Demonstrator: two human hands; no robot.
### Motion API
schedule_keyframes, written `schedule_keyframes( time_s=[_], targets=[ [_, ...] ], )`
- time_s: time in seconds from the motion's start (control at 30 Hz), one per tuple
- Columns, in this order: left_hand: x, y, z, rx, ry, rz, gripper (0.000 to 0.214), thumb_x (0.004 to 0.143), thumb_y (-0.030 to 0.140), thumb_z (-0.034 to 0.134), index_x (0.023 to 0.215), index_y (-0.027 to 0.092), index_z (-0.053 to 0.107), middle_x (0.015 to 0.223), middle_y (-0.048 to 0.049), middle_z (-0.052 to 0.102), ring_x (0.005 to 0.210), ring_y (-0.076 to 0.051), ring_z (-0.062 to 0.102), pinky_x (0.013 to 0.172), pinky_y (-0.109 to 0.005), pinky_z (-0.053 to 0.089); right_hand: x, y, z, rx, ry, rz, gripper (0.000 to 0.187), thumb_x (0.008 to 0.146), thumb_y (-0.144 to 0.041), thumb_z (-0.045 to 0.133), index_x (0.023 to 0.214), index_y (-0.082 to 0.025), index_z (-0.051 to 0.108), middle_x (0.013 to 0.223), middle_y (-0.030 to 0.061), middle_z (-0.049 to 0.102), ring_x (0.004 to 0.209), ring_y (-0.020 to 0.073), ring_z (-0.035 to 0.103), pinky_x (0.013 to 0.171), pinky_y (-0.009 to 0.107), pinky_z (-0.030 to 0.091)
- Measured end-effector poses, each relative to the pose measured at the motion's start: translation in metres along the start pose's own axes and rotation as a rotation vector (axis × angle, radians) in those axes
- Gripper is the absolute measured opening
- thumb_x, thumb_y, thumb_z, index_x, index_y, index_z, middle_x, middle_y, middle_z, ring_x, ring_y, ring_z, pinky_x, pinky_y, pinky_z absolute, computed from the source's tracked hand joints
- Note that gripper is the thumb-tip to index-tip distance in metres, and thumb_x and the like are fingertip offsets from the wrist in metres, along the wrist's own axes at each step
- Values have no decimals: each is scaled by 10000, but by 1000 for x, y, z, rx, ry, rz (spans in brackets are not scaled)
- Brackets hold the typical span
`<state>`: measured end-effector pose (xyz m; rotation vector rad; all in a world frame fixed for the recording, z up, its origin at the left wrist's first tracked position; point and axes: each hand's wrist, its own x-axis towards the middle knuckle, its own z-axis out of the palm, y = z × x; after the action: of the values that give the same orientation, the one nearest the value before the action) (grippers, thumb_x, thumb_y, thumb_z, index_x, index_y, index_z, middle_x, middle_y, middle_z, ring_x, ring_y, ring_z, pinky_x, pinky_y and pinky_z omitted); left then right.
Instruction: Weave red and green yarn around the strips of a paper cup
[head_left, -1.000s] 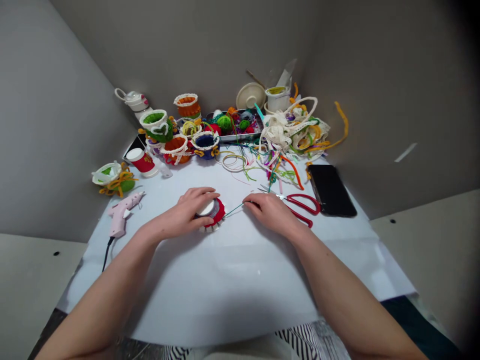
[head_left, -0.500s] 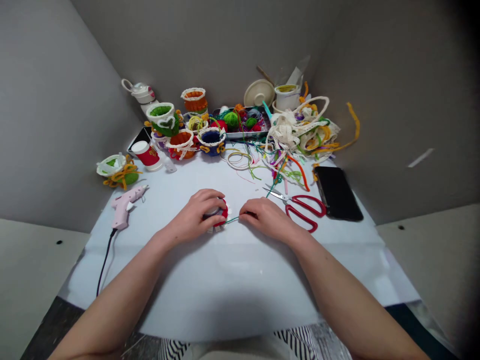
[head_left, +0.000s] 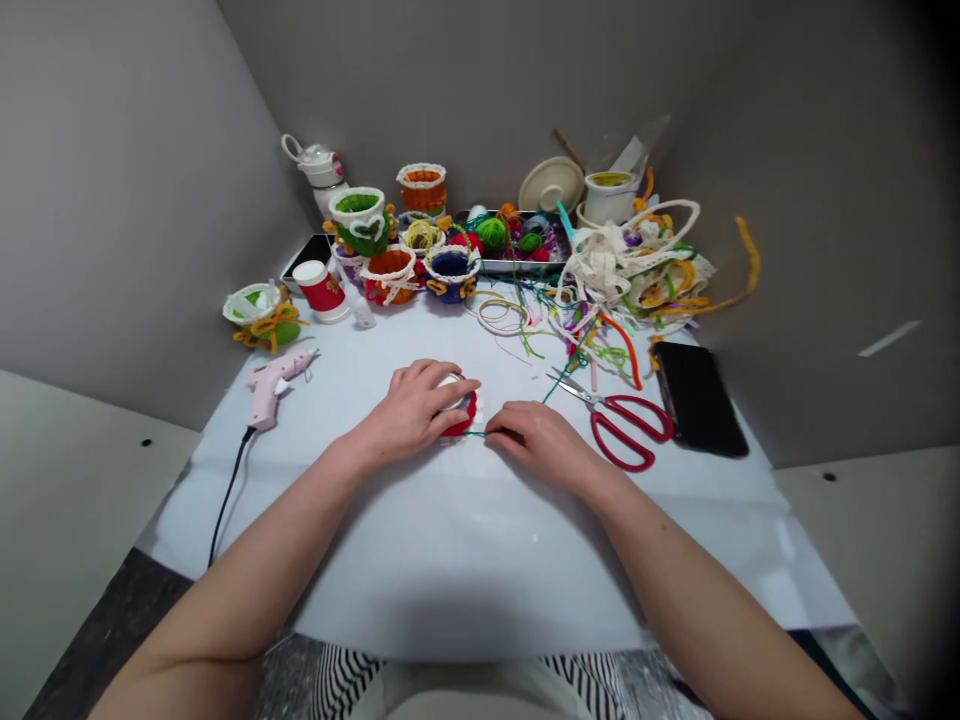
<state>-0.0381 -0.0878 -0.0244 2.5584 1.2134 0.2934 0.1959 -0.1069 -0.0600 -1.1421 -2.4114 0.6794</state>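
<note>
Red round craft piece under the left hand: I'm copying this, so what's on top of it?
The red piece has a white top; the left hand hides the rest.

The round red piece (head_left: pixel 463 418) has a matt, cloth-like rim. The white sheet (head_left: pixel 465 570) beneath it is smooth, with a faint sheen. The pink glue gun (head_left: pixel 268 392) is smooth plastic, and the red-handled scissors (head_left: pixel 626 430) pair glossy plastic loops with bright steel blades. Along the far edge of the sheet, the shallow rectangular tray (head_left: pixel 519 268) is shiny metal, the cream lace ribbon (head_left: pixel 600 262) is rough woven cloth, and the orange pipe cleaner (head_left: pixel 724 290) looks fuzzy. The black phone (head_left: pixel 699 400) has a glossy face.
</note>
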Motion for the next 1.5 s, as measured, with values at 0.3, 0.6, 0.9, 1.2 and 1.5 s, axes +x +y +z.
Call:
schedule_keyframes(
  time_s=[0.3,0.6,0.9,1.2,1.5],
  targets=[
    [3,-9,-16,-163,-87,203,482,953,363,479,1425,266,455,1385,-90,553,1295,-266,455,1107,-480,339,-9,-16,7,-118,-5,-22,186,949,-209,522,922,-194,705,828,46,674,827,175,595,730,292,414],
    [-8,-11,-8,-268,-26,243,430,892,302,532,1317,257,579,1314,-108,553,1258,-264,474,1102,-456,370,-37,-46,31,-385,149,-141,299,1007,-216,420,1134,-144,681,732,63,604,716,185,504,635,321,371],
    [-7,-22,-13,-374,-85,329,483,914,384,527,1364,212,516,1384,-128,561,1303,-259,483,1119,-450,366,-46,-65,61,-509,162,-186,308,966,-93,434,1172,-121,662,698,58,585,675,184,471,601,334,350],
    [-10,-22,-8,-367,-86,379,404,827,271,554,1226,218,590,1285,-89,624,1226,-241,536,1091,-426,374,-54,-75,72,-597,87,-171,383,915,-50,461,1271,-89,595,729,64,603,691,198,482,606,344,368],
    [-10,-25,-4,-370,-61,383,411,803,249,552,1210,217,592,1291,-91,626,1234,-247,533,1087,-427,359,-48,-102,77,-771,-107,-40,553,834,-25,529,1378,-125,526,730,62,638,690,199,561,588,334,390]
  ],
)
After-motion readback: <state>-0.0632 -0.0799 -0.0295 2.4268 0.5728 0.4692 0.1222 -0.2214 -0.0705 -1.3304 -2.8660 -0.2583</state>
